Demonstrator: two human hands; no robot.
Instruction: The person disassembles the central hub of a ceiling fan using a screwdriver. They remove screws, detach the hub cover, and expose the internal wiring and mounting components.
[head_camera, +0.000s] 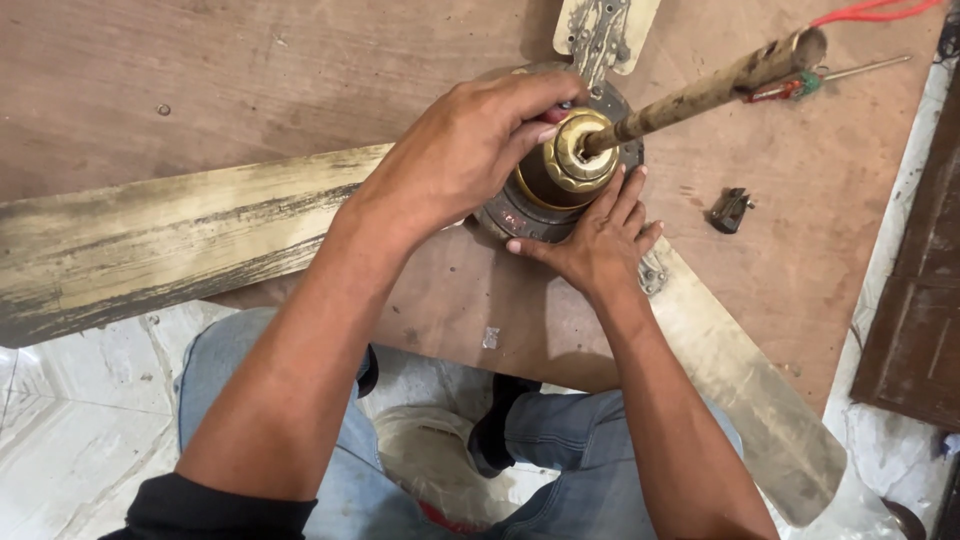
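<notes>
A: Entry — ceiling fan motor (520, 215) lies flat on a brown board (250, 80), downrod (700, 92) rising toward the upper right. Why flat?

B: Judged: with the blades spread on the board, the housing cannot roll, so both hands are free to work at the hub.

A: Left hand (465, 150)?

B: Comes in from the lower left, forearm extended, wrist bent down over the motor. Fingers curled, tips pinching at the brass canopy cup (580, 150) where the rod enters. Grasping the cup's rim; whether a small part is also between the fingertips, cannot tell.

A: Right hand (600, 240)?

B: Released, fingers spread flat, palm down on the near rim of the motor, just below the cup. Judged: it braces the housing against turning.

A: Surroundings?

B: Worn cream blade (150, 250) runs out left of the left wrist; a second blade (750, 390) runs down past the right forearm; a third bracket (605, 30) sits beyond both hands. Small dark metal clip (732, 208) lies right of the right hand, apart. Red wire (870, 12) leaves the rod's far end
</notes>
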